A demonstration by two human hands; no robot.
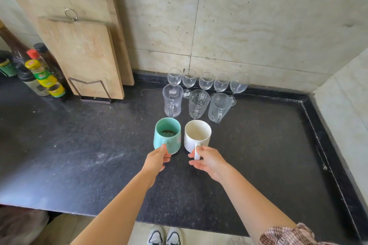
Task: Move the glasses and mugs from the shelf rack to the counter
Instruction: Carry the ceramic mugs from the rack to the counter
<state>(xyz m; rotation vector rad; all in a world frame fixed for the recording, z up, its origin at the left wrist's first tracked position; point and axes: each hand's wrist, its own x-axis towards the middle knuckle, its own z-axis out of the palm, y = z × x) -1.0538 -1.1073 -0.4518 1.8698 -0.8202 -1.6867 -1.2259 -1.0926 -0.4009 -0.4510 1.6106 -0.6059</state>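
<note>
Two mugs stand on the dark counter [79,155], nearest of three tidy rows: the left hand [157,160] pinches the green mug [167,138] by its handle, the right hand [209,161] the white mug [197,135], likely aligning them before the glass mugs [172,100] and wine glasses [206,80].

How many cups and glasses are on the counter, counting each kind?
Wine glasses: 5, in the back row, starting with
Clear glass mugs with handles: 3, in the middle row, starting with
Green mug: 1, left hand on its handle
White mug: 1, right hand on its handle
Total: 10
</note>
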